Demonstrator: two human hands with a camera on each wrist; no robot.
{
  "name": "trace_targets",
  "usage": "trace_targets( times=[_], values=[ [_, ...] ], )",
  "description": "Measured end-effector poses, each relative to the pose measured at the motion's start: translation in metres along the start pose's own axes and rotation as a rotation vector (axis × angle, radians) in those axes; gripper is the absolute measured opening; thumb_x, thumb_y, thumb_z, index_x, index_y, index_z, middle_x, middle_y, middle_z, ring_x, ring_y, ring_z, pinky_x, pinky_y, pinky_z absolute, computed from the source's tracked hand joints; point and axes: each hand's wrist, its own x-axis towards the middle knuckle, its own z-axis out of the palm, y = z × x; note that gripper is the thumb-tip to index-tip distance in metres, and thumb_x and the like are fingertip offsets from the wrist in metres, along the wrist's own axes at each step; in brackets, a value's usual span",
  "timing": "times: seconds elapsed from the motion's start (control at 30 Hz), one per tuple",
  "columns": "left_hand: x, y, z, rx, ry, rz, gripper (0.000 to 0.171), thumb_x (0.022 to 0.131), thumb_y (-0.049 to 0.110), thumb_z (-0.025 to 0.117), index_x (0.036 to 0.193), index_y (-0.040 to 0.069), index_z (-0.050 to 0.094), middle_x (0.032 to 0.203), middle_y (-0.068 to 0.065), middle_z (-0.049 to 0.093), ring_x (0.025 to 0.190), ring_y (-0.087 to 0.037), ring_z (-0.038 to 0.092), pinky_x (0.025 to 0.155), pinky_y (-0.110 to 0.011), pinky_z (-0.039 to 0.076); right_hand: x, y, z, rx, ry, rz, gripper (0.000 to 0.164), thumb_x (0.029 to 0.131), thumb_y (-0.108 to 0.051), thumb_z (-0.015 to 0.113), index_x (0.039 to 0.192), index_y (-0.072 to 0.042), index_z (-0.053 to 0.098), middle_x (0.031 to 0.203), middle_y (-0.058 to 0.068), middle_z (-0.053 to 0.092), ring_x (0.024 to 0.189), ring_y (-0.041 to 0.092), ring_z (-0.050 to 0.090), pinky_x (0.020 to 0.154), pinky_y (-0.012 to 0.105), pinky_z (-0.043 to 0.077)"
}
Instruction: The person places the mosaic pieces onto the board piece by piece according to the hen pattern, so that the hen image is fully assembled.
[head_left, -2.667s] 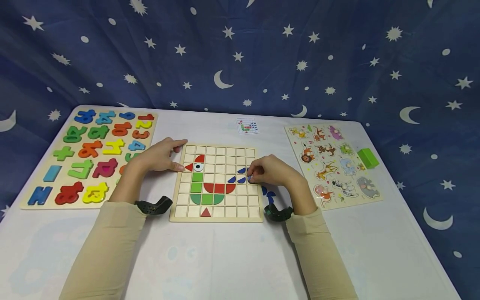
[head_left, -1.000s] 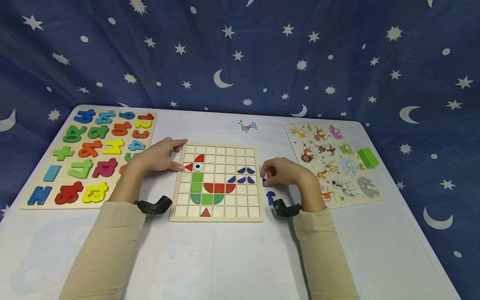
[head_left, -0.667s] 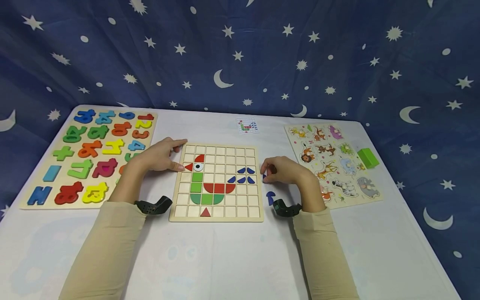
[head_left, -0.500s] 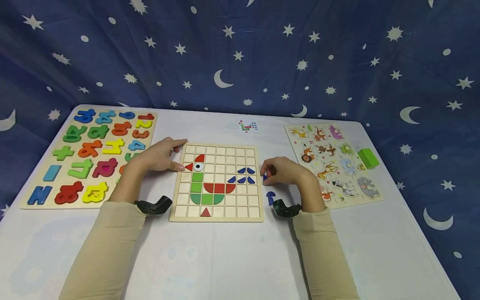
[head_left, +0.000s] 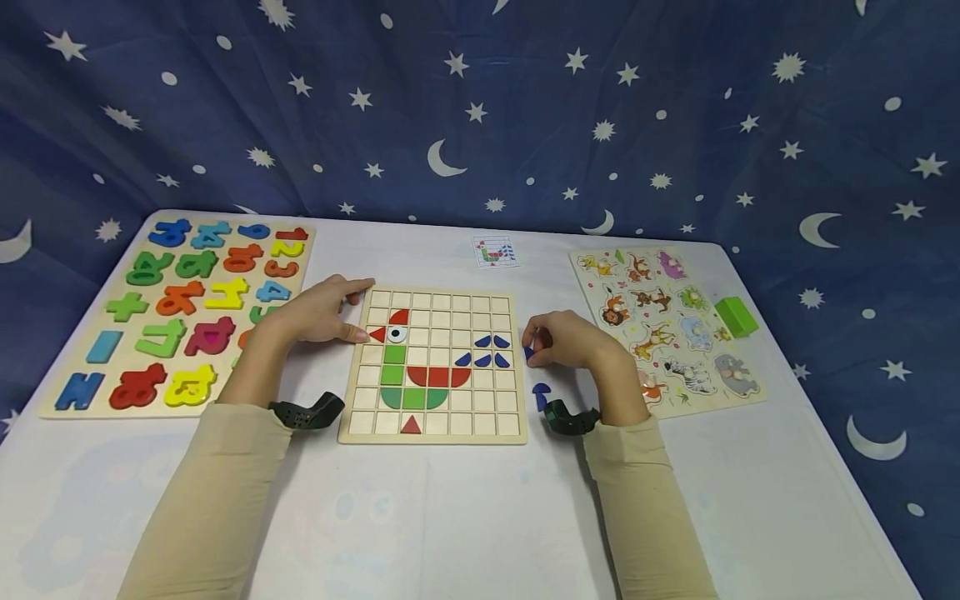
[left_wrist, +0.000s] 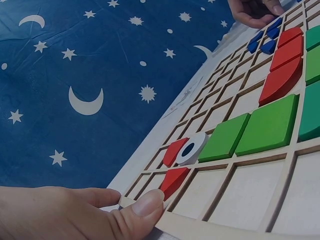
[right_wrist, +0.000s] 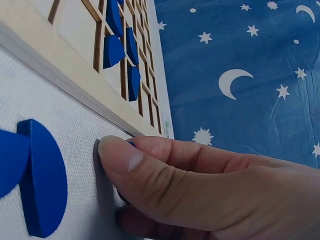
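Observation:
A wooden grid board point(head_left: 433, 439) bears red, green and blue pieces and a white round eye piece point(head_left: 397, 334) in a bird shape. My left hand point(head_left: 318, 312) rests on its left edge: the thumb lies on the rim and the straight index finger touches the far corner, as the left wrist view point(left_wrist: 75, 212) shows. Just off the board's right edge, my right hand point(head_left: 566, 340) pinches a small blue piece point(head_left: 528, 353) between thumb and fingertips, mostly covered by them. Blue half-round pieces point(right_wrist: 47, 180) lie on the cloth nearer the wrist, overlapping each other.
A number puzzle board point(head_left: 97, 333) lies at the left, partly behind my left arm. On the right are an animal puzzle board point(head_left: 667, 317) and a green block point(head_left: 737, 317). A small picture card point(head_left: 496, 252) with a similar bird lies beyond the grid board.
My right hand has moved right, off the board, leaving a blue piece in the tail at its right side. It has taken hold of another blue piece. My left hand stays put.

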Motion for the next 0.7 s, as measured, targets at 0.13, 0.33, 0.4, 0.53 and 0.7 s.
trace_targets(
  times=[0.13,0.33,0.4,0.53,0.7],
  values=[
    [0.0,0.001,0.0,-0.003,0.001,0.001,0.091,0.075,0.025,0.081,0.148,0.007,0.031,0.11,-0.012,0.043,0.102,-0.026,0.038,0.089,-0.042,0.032,0.0,0.0,0.0,0.003,-0.003,-0.012,0.02,0.078,-0.014,0.078,0.091,-0.013,0.063,0.078,0.001,0.054,0.073,0.015,0.05,0.071,0.03,0.04],
    [-0.001,0.001,0.0,0.0,-0.002,0.005,0.09,0.075,0.025,0.08,0.148,0.006,0.031,0.109,-0.012,0.043,0.102,-0.026,0.038,0.088,-0.042,0.032,-0.001,0.004,-0.002,-0.001,0.008,-0.046,0.019,0.076,-0.017,0.079,0.084,-0.014,0.063,0.076,0.0,0.057,0.072,0.015,0.051,0.069,0.03,0.041],
    [-0.001,0.001,0.0,0.0,-0.002,0.006,0.09,0.075,0.025,0.08,0.148,0.006,0.031,0.109,-0.012,0.043,0.102,-0.026,0.038,0.088,-0.042,0.032,-0.002,0.004,-0.004,-0.005,0.018,-0.053,0.017,0.077,-0.019,0.079,0.082,-0.015,0.063,0.076,-0.001,0.059,0.071,0.015,0.052,0.068,0.03,0.042],
    [-0.001,0.001,0.0,0.003,0.001,0.012,0.09,0.075,0.025,0.08,0.148,0.005,0.031,0.108,-0.012,0.043,0.101,-0.026,0.038,0.087,-0.041,0.032,-0.003,0.004,-0.006,0.022,0.042,-0.075,0.013,0.079,-0.017,0.077,0.083,-0.015,0.065,0.076,-0.001,0.061,0.071,0.014,0.053,0.068,0.029,0.044],
    [-0.002,0.001,-0.001,0.003,-0.001,0.013,0.09,0.075,0.025,0.081,0.148,0.005,0.031,0.109,-0.012,0.043,0.101,-0.026,0.038,0.088,-0.042,0.032,-0.005,-0.011,-0.005,0.089,0.02,-0.117,0.008,0.081,-0.013,0.074,0.085,-0.015,0.067,0.075,-0.002,0.063,0.071,0.013,0.054,0.069,0.029,0.045]
  ],
)
